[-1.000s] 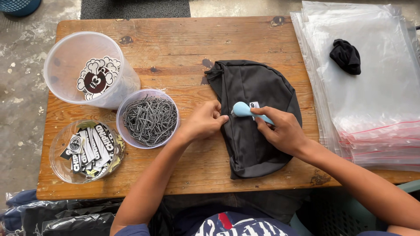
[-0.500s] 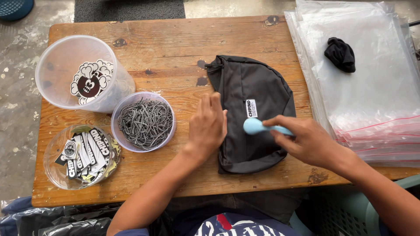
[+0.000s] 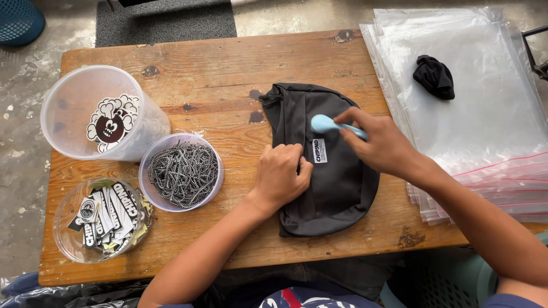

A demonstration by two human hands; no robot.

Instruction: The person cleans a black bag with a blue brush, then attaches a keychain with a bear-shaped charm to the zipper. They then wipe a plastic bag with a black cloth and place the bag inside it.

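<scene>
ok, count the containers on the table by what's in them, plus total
Sticker tub: 1
Chain tub: 1
Tag tub: 1
Total: 3
</scene>
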